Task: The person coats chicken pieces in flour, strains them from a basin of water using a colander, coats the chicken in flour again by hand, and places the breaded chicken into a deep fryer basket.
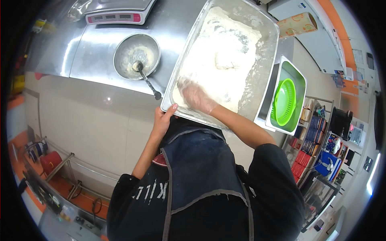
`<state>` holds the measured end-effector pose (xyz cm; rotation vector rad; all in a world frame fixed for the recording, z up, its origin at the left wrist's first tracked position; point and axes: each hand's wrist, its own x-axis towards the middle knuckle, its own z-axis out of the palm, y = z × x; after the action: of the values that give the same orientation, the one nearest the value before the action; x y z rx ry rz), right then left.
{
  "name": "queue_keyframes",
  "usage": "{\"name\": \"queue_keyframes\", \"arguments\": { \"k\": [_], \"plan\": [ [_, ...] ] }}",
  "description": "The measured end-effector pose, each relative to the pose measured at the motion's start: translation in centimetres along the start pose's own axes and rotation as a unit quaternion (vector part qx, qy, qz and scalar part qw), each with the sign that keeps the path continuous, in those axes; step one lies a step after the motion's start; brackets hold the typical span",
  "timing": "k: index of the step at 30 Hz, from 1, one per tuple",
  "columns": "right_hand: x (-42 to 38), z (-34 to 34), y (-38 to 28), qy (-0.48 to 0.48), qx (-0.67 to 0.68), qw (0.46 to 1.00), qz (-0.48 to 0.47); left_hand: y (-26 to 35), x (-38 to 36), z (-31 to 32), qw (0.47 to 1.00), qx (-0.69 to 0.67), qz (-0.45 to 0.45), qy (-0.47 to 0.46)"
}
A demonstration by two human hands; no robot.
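Note:
My left hand [164,116] is bare and grips the near left corner of a large, deep metal pan [257,102]. White flour [237,48] covers much of the pan's floor, with a paler lump [227,60] partly buried in it. My right hand [196,96] wears a clear plastic glove and reaches into the flour near the pan's left wall. Flour coats its fingers, and glare hides their shape and anything beneath them.
Left of the pan, a metal bowl [120,60] with pale residue holds a black-handled ladle [146,80]. Behind it is a scale [116,18]. On the right, a green basket [285,100] sits in a metal container [303,86]. A patterned roll [297,25] lies beyond.

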<state>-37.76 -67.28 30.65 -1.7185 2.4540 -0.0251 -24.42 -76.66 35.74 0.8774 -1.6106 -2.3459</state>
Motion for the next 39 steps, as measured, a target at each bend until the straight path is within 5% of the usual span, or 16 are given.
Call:
{"name": "queue_keyframes", "arguments": {
  "k": [1,4,5,8,11,14,16,17,20,21,24,28,30,33,36,39],
  "plan": [
    [-1.0,2.5,1.2,0.003,0.18,0.982,-0.063,-0.3,0.0,0.0,1.0,-0.003,0.001,0.003],
    [-0.9,-2.5,3.6,-0.172,0.375,0.911,-0.012,-0.3,0.1,-0.1,1.0,-0.002,0.005,-0.005],
    [-0.4,-2.2,4.8,-0.13,0.448,0.884,-0.036,-0.2,0.1,-0.2,1.0,0.007,0.004,-0.006],
    [0.1,1.3,8.3,-0.062,0.38,0.916,0.114,0.6,-0.1,0.0,1.0,0.026,0.001,-0.005],
    [1.7,-4.7,7.3,-0.207,0.217,0.928,0.22,0.9,-0.3,0.1,1.0,0.026,-0.002,-0.002],
    [0.5,-1.2,3.7,-0.01,0.123,0.99,0.071,0.5,-0.3,0.1,1.0,0.005,-0.002,-0.003],
    [-0.6,-0.4,1.3,0.01,-0.043,0.997,-0.056,0.7,-0.3,0.2,1.0,-0.001,0.001,-0.004],
    [-0.2,0.0,1.0,0.048,0.141,0.982,-0.119,0.7,-0.3,0.2,1.0,0.001,0.002,-0.003],
    [0.2,-3.8,2.3,-0.263,0.343,0.902,-0.016,0.7,-0.2,0.1,1.0,0.005,0.004,-0.003],
    [-0.3,0.5,3.7,-0.171,0.344,0.922,-0.049,0.4,-0.1,0.0,1.0,0.005,0.003,-0.003],
    [0.6,-1.4,6.6,-0.254,0.486,0.836,-0.028,0.6,-0.1,0.1,1.0,0.009,-0.009,-0.003],
    [1.2,-11.1,4.9,-0.192,0.309,0.909,0.204,1.2,-0.3,0.4,1.0,0.016,-0.007,0.007],
    [0.7,-3.8,6.9,-0.079,0.308,0.935,0.158,0.7,-0.3,0.2,1.0,0.011,-0.004,0.004],
    [-0.5,-4.0,3.6,-0.007,0.15,0.989,0.005,0.0,-0.1,0.0,1.0,0.003,0.0,0.002],
    [-0.5,1.1,1.5,-0.17,0.125,0.977,0.011,0.4,-0.1,0.2,1.0,-0.002,0.003,0.004],
    [0.0,-2.5,2.2,-0.315,0.349,0.877,0.1,0.4,-0.1,0.1,1.0,-0.007,-0.002,0.006]
  ]
}}
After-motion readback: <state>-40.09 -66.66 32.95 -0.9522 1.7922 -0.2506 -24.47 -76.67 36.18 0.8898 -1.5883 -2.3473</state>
